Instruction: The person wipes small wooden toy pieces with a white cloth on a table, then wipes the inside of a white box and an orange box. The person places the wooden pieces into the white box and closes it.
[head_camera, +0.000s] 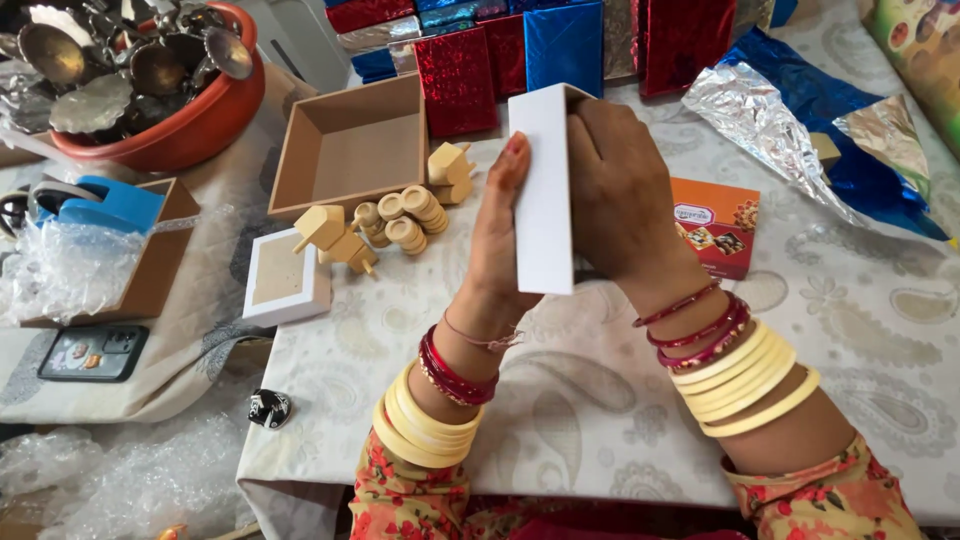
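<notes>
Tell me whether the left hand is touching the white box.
Touching. The head view shows the left hand pressed flat against the face of the white box, with the right hand gripping its other side, above the table.

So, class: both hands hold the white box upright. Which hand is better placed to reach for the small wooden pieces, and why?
Left. The left hand is on the side of the white box nearest the wooden pieces; the right hand grips the far side, so it would probably have to cross over.
</notes>
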